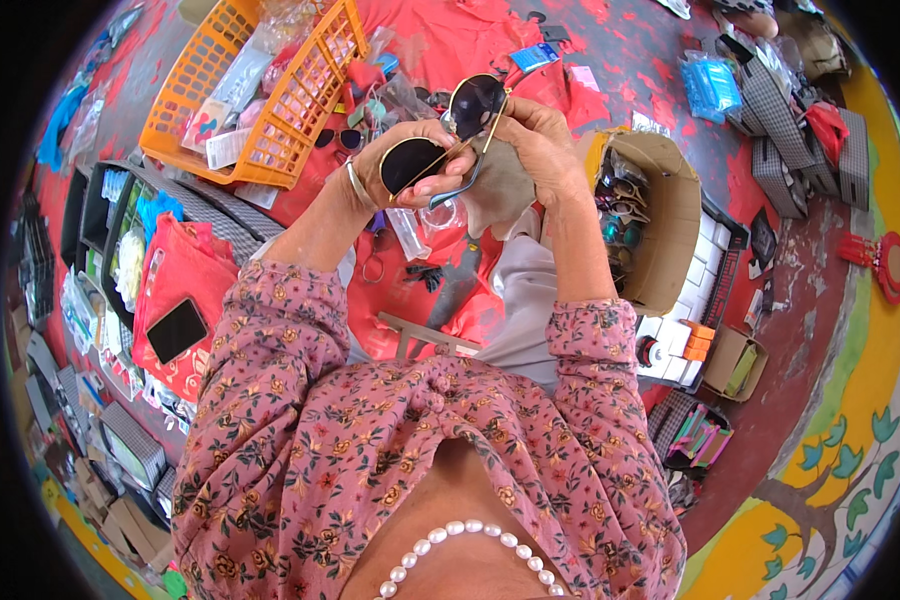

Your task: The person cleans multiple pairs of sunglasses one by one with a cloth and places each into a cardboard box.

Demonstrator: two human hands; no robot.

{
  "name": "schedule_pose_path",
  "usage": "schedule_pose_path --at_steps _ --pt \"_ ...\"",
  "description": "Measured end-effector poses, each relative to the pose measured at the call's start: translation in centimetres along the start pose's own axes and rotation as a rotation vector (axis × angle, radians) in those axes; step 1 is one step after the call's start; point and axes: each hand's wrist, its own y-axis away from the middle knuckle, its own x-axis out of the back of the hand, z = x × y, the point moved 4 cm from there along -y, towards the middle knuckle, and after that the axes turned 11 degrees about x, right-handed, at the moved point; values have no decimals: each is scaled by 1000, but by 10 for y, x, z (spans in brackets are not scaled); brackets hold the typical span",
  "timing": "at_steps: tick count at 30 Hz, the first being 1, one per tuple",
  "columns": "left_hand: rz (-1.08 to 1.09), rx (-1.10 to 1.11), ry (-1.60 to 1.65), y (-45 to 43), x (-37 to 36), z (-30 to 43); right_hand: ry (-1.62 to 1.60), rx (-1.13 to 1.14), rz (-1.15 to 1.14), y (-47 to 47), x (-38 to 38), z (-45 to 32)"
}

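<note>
A pair of dark-lensed sunglasses with a thin gold frame [411,166] is held up in front of me between both hands. My left hand [397,154] grips the frame near the lower lens, the fingers passing behind it. My right hand [544,146] pinches the frame by the upper lens, with a beige-grey cloth [501,184] hanging from its fingers. One temple with a blue-grey tip crosses beneath the lenses. Below the hands, a clear plastic piece [407,231] and a black crumpled item [425,277] lie on red sheeting between my legs.
At the upper left stands an orange plastic basket [270,154] of packaged goods. An open cardboard box [667,225] at the right holds several sunglasses. A phone [177,331] rests on a red bag [150,285]. Checkered boxes [784,120] are at the far right.
</note>
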Motion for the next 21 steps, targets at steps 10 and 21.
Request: schedule_pose_path --at_steps 10,21 --pt "-46 -20 25 1 3 -3 113 139 67 -4 3 8" --pt "-204 -50 246 1 -6 -2 20 -67 212 2 22 5"
